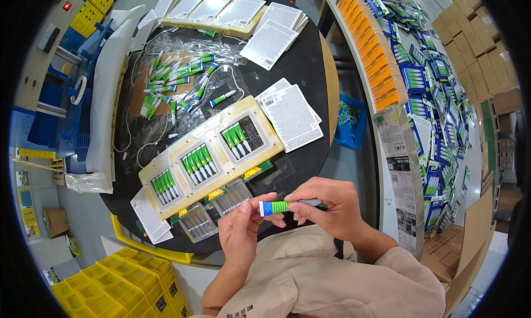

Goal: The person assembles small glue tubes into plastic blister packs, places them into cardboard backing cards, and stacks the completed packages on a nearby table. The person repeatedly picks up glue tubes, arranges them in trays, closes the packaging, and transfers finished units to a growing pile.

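Both my hands hold one small glue tube (276, 207) with a green and blue label, level in front of my chest. My left hand (241, 229) pinches its left end and my right hand (326, 204) grips its right end. Just beyond them a cream tray (182, 146) lies on the round black table (301, 69), with three windows of green tubes. Clear blister shells (197, 222) lie at the tray's near edge. A loose pile of tubes (171, 77) rests on plastic film farther back.
White printed cards (291, 117) lie right of the tray, with more cards and trays (221, 11) at the table's far side. Yellow crates (119, 287) stand lower left. A long bench on the right carries packaged blue cards (437, 97) and orange packs (373, 52). Blue machinery (61, 91) stands left.
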`<state>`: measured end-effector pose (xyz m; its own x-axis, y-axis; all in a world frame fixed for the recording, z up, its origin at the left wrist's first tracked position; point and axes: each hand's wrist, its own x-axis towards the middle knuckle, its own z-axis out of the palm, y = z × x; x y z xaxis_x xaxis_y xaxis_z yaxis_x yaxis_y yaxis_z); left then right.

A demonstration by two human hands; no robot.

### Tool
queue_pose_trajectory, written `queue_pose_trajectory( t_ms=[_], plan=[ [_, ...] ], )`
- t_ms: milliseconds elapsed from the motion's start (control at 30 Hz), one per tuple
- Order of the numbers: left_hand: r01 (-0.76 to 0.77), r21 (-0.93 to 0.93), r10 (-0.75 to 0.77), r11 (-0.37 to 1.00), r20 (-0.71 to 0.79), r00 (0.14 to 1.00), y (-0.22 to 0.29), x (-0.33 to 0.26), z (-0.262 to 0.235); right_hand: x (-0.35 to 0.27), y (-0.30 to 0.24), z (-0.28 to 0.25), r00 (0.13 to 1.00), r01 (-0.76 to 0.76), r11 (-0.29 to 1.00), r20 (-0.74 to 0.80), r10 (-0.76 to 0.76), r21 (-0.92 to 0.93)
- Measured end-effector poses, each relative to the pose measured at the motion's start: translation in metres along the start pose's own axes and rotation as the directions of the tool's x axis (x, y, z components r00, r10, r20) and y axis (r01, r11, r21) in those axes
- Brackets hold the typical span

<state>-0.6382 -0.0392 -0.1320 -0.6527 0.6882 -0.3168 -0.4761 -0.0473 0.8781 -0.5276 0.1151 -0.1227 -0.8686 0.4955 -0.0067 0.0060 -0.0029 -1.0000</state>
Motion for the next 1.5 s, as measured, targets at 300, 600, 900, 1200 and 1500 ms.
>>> queue_pose_trajectory(
  t_ms=[300,600,900,1200,1500],
  plan=[
    [0.001,-0.028,0.000,1.000,0.030,1.000,-0.001,0.000,-0.003,0.001,0.003,-0.001,1.000,-0.025,0.999,0.019,0.024,0.040],
    [-0.091,0.179,0.086,0.980,0.038,0.996,-0.006,-0.001,-0.008,0.005,0.003,0.004,0.989,0.140,0.987,0.061,-0.136,-0.079],
    [-0.048,-0.035,0.049,0.998,0.027,0.998,-0.005,-0.004,-0.010,0.008,0.004,0.008,0.993,0.089,0.996,0.075,-0.087,-0.022],
    [-0.135,0.043,0.135,0.990,-0.007,0.991,-0.004,-0.006,-0.006,0.007,0.005,0.010,0.999,0.012,1.000,0.042,-0.013,0.018],
    [-0.057,-0.050,0.055,0.997,-0.045,0.997,-0.005,-0.007,-0.007,0.008,0.001,0.012,0.997,-0.020,0.999,0.068,0.018,0.032]
  ],
)
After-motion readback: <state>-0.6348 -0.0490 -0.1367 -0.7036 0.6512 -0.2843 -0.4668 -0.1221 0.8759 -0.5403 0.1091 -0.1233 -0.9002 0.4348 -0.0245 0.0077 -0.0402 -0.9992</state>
